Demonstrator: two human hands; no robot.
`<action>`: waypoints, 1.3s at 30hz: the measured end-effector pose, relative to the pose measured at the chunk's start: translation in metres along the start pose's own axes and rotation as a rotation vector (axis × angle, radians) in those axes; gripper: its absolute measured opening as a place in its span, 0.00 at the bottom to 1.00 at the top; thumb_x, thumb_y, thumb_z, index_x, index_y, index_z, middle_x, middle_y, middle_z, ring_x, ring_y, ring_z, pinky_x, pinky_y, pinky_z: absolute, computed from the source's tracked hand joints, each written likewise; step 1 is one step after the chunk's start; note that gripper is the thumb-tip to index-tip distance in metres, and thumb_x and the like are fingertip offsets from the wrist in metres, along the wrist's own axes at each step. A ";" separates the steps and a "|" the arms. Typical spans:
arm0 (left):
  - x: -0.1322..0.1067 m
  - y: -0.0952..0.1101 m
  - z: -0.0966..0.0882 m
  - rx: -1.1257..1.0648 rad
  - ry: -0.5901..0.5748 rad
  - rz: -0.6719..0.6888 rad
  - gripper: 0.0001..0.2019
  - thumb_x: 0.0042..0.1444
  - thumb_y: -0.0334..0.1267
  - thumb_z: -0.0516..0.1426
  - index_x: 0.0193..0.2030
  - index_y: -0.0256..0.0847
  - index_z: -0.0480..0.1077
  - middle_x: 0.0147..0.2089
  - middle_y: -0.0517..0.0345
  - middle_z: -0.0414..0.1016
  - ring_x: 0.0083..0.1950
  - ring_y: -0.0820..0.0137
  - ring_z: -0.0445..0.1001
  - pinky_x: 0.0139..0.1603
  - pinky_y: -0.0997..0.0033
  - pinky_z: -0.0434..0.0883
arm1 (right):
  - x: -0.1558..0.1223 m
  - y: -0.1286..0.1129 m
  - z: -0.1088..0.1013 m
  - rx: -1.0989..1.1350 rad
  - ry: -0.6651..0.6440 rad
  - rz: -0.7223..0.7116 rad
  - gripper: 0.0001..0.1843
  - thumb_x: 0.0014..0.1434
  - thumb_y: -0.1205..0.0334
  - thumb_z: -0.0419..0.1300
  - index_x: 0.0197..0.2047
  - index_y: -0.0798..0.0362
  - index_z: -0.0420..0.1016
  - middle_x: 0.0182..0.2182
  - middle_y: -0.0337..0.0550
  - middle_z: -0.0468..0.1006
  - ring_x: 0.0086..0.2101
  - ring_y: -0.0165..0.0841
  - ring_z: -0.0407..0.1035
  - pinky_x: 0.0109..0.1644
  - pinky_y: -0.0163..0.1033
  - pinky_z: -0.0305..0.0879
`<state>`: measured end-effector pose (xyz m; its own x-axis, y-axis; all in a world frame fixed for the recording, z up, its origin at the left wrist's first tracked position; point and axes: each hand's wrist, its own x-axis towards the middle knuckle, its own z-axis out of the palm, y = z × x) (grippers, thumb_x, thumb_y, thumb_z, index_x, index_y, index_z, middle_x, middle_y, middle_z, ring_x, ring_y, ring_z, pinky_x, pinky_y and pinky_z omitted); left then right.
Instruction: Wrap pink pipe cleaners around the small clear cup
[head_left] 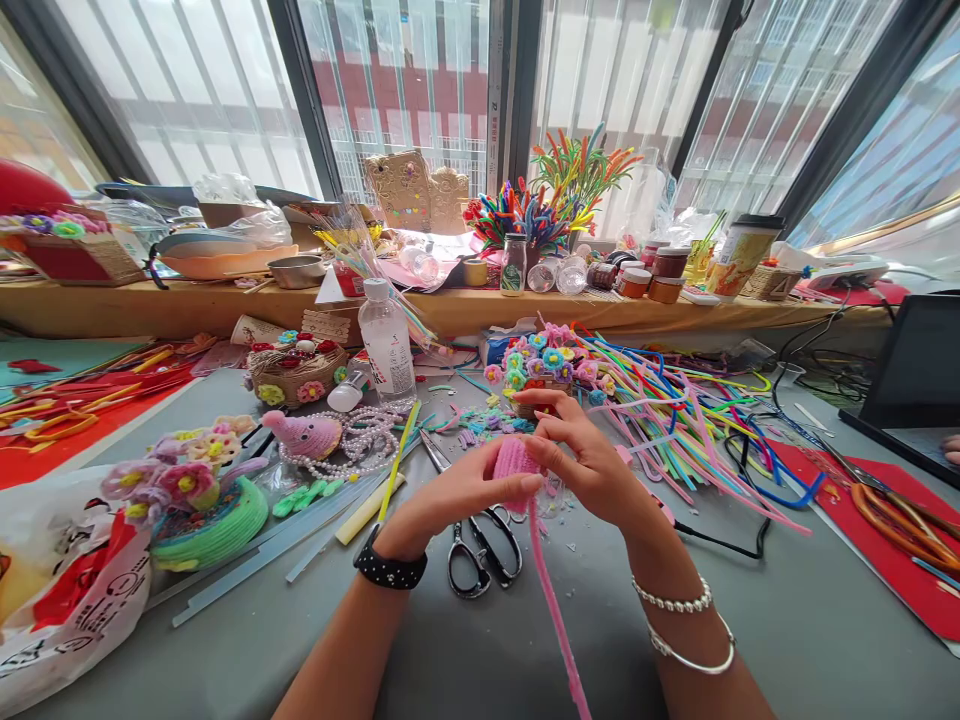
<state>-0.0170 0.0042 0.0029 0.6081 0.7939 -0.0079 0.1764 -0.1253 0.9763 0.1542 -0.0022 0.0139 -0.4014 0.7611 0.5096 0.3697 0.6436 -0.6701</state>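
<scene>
One pink coil [516, 470], one pink stem [551, 610] trailing. Left hand [466, 490] is holding the coil over the table [442, 655], grip narrow; right hand [585, 445] is touching it, fingers half curled, can't tell if pinching.

I count one held pink piece [514, 460], two silver bracelets [679, 604], one laptop [919, 378].

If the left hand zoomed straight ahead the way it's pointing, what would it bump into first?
The left hand, holding the pink piece, would probably meet the right hand first, though depth is hard to judge.
</scene>
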 end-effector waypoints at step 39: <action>-0.002 0.006 0.007 -0.347 0.506 0.171 0.30 0.45 0.43 0.63 0.54 0.40 0.60 0.45 0.52 0.71 0.44 0.64 0.72 0.45 0.68 0.68 | -0.003 -0.008 0.017 -0.585 0.267 -0.185 0.28 0.56 0.55 0.58 0.57 0.59 0.59 0.51 0.53 0.72 0.53 0.40 0.64 0.63 0.56 0.47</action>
<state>-0.0117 -0.0020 0.0072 0.1492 0.9734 0.1741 -0.2038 -0.1420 0.9687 0.1379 -0.0109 0.0089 -0.3086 0.5794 0.7544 0.7386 0.6456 -0.1938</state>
